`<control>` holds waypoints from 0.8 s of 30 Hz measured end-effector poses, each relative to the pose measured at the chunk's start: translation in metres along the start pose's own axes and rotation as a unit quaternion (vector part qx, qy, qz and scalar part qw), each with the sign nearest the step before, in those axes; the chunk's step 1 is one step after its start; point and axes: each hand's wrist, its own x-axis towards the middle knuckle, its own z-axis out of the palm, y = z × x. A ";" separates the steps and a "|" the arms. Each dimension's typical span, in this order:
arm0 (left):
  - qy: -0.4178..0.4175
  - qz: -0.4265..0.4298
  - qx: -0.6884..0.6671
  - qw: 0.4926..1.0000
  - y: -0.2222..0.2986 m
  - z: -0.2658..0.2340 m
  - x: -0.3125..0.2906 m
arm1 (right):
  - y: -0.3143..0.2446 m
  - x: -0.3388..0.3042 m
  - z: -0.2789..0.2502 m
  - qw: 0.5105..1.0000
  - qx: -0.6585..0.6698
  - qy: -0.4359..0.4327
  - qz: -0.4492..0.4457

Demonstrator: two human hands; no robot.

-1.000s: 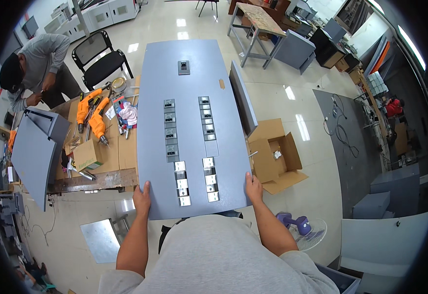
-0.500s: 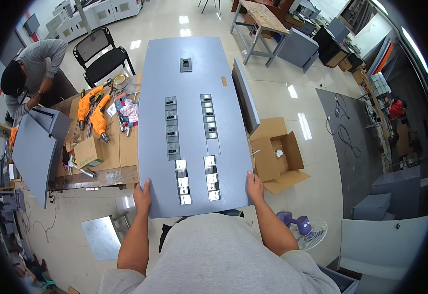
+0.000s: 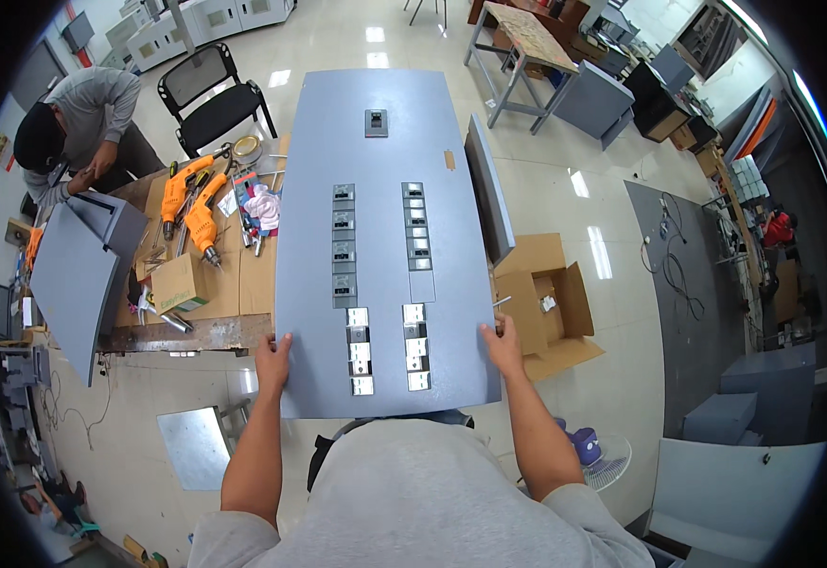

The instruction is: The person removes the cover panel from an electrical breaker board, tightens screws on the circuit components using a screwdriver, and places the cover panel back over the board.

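Observation:
A large blue-grey metal panel (image 3: 376, 246) lies lengthwise in front of me, its near edge close to my waist. Black circuit breakers show through its cutouts: one breaker (image 3: 376, 123) near the far end and two columns further down, the left column (image 3: 343, 246) and the right column (image 3: 417, 227). Silvery metal pieces (image 3: 360, 350) fill the lower cutouts. My left hand (image 3: 272, 362) grips the panel's left edge near its lower corner, thumb up along the side. My right hand (image 3: 502, 345) grips the right edge at about the same height. Fingers beneath the panel are hidden.
At left, a workbench (image 3: 234, 335) bears orange drills (image 3: 202, 222), a small carton (image 3: 179, 284) and tools. A person (image 3: 101, 114) bends over a grey metal cabinet (image 3: 73, 275). On the right stand an upright grey door (image 3: 489, 194), an open cardboard box (image 3: 527, 312) and a fan (image 3: 607, 464).
The whole view has shifted slightly, so the panel and bench appear further right. My hands sit slightly higher in view, the right one shifted a little along its edge. Both stay on the panel.

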 end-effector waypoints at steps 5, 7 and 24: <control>0.003 -0.037 -0.076 0.996 0.005 -0.009 0.042 | -0.013 0.079 0.029 0.995 0.088 -0.043 0.004; -0.041 -0.065 -0.089 0.993 0.017 -0.006 0.043 | -0.022 0.101 0.027 0.990 0.115 -0.055 0.066; 0.013 0.008 -0.030 0.999 0.200 -0.081 -0.008 | -0.132 0.267 0.016 0.943 0.252 -0.159 0.146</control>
